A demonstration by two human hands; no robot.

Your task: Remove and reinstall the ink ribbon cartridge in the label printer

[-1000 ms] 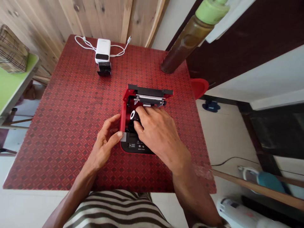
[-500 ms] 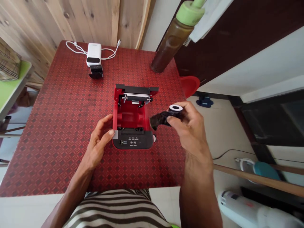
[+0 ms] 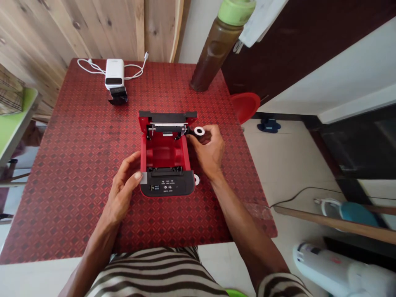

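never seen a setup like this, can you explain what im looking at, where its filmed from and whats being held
There's no robot here, just a person's two bare hands. The camera sits on the person's head, looking forward and down. On the red patterned table stands a red and black box with its lid raised. The left hand rests against its left side; the right hand holds a black roll with a white end beside it. Further back are a white device with a white cable, a curved black piece in front of it, and a brown bottle with a green cap.
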